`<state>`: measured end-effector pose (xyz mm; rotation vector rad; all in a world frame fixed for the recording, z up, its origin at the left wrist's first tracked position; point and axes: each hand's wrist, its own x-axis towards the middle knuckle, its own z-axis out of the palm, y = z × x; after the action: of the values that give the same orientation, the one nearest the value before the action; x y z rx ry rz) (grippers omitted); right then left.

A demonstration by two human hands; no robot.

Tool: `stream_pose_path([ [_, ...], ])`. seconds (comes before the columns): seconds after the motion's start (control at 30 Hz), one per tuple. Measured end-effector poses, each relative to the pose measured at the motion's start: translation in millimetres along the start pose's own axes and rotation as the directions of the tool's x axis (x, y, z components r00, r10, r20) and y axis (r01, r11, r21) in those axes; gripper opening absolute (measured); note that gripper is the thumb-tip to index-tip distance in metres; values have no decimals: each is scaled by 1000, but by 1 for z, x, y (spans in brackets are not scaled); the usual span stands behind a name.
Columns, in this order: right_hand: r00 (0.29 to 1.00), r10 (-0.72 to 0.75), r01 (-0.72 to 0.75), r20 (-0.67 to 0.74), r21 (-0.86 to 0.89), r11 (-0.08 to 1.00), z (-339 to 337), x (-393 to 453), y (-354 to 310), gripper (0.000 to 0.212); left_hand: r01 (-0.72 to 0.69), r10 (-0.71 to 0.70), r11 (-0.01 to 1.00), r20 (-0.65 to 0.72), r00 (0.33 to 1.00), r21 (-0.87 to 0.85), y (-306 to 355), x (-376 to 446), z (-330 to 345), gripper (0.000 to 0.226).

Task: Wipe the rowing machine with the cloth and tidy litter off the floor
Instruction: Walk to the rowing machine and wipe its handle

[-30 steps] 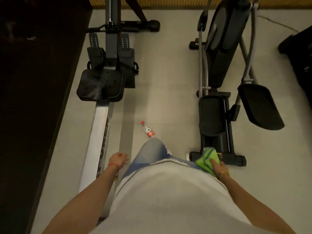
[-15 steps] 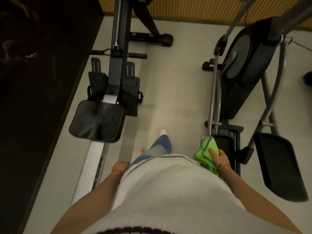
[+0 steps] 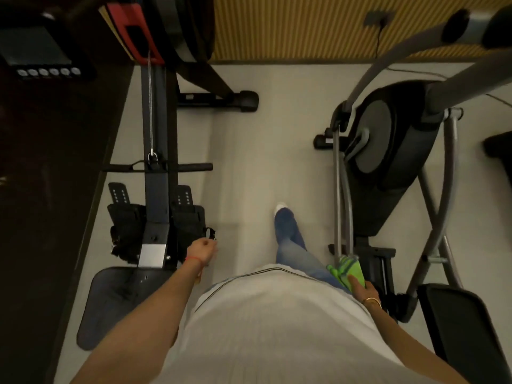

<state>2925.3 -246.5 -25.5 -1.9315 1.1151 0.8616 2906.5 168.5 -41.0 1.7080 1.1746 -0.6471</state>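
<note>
The black rowing machine [image 3: 156, 189] runs along the left, with its seat [image 3: 116, 303] at the lower left, foot straps in the middle and pull handle [image 3: 191, 167] above them. My left hand [image 3: 201, 249] hangs loosely curled beside the right foot strap, holding nothing. My right hand [image 3: 363, 291] is closed on a bright green cloth [image 3: 347, 270] at my right hip. The small bottle on the floor is hidden from view.
An elliptical trainer [image 3: 393, 162] stands at the right, its pedal [image 3: 460, 325] near my right arm. A pale floor strip [image 3: 257, 167] lies between the two machines, where my foot steps. A dark wall [image 3: 41, 189] bounds the left, a slatted wall [image 3: 291, 26] the far side.
I have walked forward between the machines; the rower's seat has slid from ahead to beside me. The bottle on the floor has passed out of sight beneath me. The cloth stays in my right hand.
</note>
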Motion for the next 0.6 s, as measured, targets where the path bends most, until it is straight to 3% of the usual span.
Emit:
stream_pose_path([
  [0.27, 951, -307, 308, 22, -111, 945, -11, 62, -248, 51, -117, 108, 992, -149, 983, -54, 173, 35, -15, 27],
  [0.43, 823, -555, 567, 123, -232, 790, 6, 56, -407, 42, -142, 117, 988, -295, 948, -65, 244, 65, -37, 29],
  [0.6, 671, -676, 741, 305, -297, 602, 62, 40, -502, 42, -124, 96, 991, -397, 913, -46, 277, 71, -59, 27],
])
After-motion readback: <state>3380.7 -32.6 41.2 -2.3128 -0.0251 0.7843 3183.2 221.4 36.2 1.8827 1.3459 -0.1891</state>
